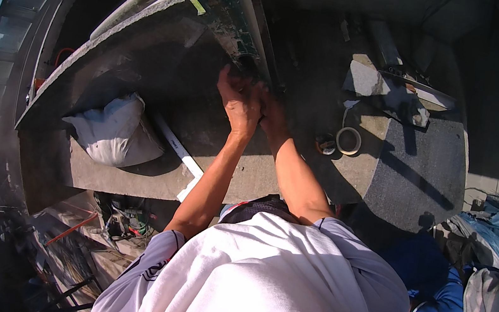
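My two hands are close together in front of me, at the near end of a dark green metal beam with chipped paint. My left hand is closed, its fingers curled into deep shadow beside the beam's end. Right against it, my right hand is closed too, mostly shaded. Whatever they grip is dark and hidden by the fingers and shadow. A pale strip of material runs along the beam's right side. Below them lies the grey stone-like work surface.
To the left are a stuffed white sack and a white L-shaped strip. On the right sit a tape roll, broken stone pieces and a grey slab. Blue and grey cloth is heaped at lower right.
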`<action>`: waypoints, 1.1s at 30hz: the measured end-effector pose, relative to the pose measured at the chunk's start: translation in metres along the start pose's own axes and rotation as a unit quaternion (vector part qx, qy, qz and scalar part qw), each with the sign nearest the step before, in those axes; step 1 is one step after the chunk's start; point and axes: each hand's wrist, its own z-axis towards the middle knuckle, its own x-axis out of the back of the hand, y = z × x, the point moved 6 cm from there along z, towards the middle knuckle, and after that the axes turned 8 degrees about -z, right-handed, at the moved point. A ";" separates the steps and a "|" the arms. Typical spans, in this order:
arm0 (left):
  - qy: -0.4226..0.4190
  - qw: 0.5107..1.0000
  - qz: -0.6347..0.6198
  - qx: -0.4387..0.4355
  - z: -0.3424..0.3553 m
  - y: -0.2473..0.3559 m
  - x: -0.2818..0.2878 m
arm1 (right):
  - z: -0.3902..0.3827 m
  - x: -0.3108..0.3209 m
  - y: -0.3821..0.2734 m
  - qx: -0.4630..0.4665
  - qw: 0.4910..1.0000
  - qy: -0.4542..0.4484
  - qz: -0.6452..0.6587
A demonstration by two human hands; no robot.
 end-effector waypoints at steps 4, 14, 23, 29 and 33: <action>0.058 0.994 0.025 0.093 0.016 -0.011 0.003 | -0.002 -0.002 0.010 -0.045 0.998 0.039 0.001; 0.048 0.990 0.095 0.095 0.033 -0.001 -0.009 | 0.007 0.026 0.006 -0.006 1.000 0.016 -0.009; 0.061 0.990 0.081 0.093 0.032 -0.011 0.015 | 0.004 0.011 0.016 -0.024 0.999 0.006 -0.031; 0.076 0.984 0.053 0.153 0.030 -0.059 0.011 | 0.006 0.024 0.021 -0.059 0.997 0.039 -0.021; 0.104 0.988 0.018 0.111 0.030 -0.057 0.013 | 0.015 0.029 0.019 -0.068 0.995 0.060 -0.037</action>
